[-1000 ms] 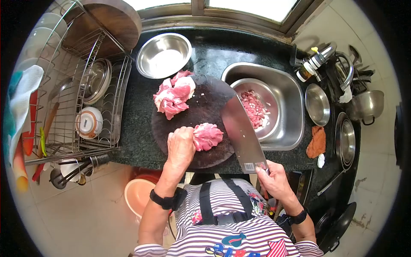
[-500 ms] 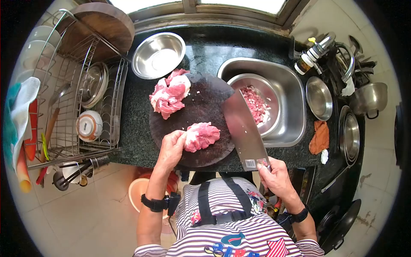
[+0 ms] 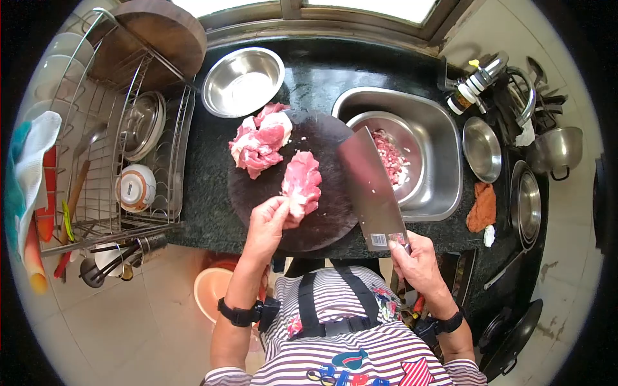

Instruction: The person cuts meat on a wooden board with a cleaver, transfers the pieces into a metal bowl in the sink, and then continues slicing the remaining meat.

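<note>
My left hand (image 3: pixel 267 225) pinches the near end of a piece of raw meat (image 3: pixel 301 183) over a dark round chopping board (image 3: pixel 257 199). My right hand (image 3: pixel 417 262) grips the handle of a broad cleaver (image 3: pixel 373 190), its blade slanting up and left between the board's right edge and the sink. A larger heap of raw meat (image 3: pixel 260 141) rests at the board's upper left. Chopped meat (image 3: pixel 391 157) in small bits lies in a metal bowl (image 3: pixel 360 122) inside the sink, partly hidden behind the cleaver.
The steel sink (image 3: pixel 444 206) is right of the board. A metal basin (image 3: pixel 243 83) stands behind the meat heap. At the left is a wire dish rack (image 3: pixel 129 219); at the right, another metal bowl (image 3: pixel 481 149) and an orange cloth (image 3: pixel 481 207) lie on the counter.
The meat in my left hand has turned from lying sideways to pointing away from me, and that hand has shifted slightly right and nearer. The cleaver stays in my right hand, barely moved.
</note>
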`<control>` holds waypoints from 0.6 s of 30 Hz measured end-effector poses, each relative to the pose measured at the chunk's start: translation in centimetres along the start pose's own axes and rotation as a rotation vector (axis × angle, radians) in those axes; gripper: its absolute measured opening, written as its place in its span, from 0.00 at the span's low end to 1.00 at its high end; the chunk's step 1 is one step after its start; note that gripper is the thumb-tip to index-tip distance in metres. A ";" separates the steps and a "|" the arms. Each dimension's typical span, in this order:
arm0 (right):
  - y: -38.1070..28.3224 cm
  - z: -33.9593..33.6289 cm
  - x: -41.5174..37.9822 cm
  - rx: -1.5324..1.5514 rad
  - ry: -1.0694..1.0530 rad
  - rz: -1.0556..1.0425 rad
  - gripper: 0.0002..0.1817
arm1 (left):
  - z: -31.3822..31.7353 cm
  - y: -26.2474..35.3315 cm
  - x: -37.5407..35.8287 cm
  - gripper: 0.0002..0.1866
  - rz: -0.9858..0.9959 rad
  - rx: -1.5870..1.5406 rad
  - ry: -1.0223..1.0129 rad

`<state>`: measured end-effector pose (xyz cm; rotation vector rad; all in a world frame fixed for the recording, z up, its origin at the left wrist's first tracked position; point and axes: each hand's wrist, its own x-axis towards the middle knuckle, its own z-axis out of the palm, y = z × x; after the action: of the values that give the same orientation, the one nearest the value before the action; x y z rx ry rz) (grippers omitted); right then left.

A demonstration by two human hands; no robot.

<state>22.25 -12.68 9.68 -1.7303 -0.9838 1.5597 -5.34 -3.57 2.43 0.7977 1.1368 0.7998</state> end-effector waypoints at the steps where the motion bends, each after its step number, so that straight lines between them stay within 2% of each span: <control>1: 0.0 0.1 0.1 0.004 0.004 -0.005 0.07 | -0.2 -0.5 -0.1 0.13 -0.053 0.058 0.027; 3: -0.2 0.1 0.3 -0.020 -0.007 -0.004 0.07 | -1.0 -1.7 -0.3 0.12 -0.083 0.255 0.046; 4: -0.3 0.1 0.3 -0.042 -0.010 -0.003 0.06 | -1.3 -2.2 -0.7 0.12 -0.090 0.251 0.046; 7: -0.2 0.3 0.4 -0.077 -0.025 0.001 0.07 | -1.3 -2.4 -1.3 0.10 0.045 0.548 0.290; 10: -0.3 0.5 0.6 -0.088 -0.043 -0.023 0.08 | -1.3 -2.7 -1.1 0.10 0.099 0.601 0.336; 14: -1.1 0.8 0.6 -0.084 -0.062 -0.005 0.09 | 0.6 -2.7 -0.8 0.10 0.060 0.444 0.289; 15: -1.3 0.8 0.6 -0.086 -0.067 0.002 0.09 | 1.2 -2.2 -0.8 0.11 -0.028 0.419 0.306; 18: -0.9 0.9 0.8 -0.103 -0.078 -0.017 0.09 | 1.8 -2.0 -0.1 0.11 -0.067 0.352 0.340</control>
<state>21.27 -11.60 9.88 -1.7371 -1.1322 1.6013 -3.34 -4.88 1.12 0.9296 1.6308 0.7039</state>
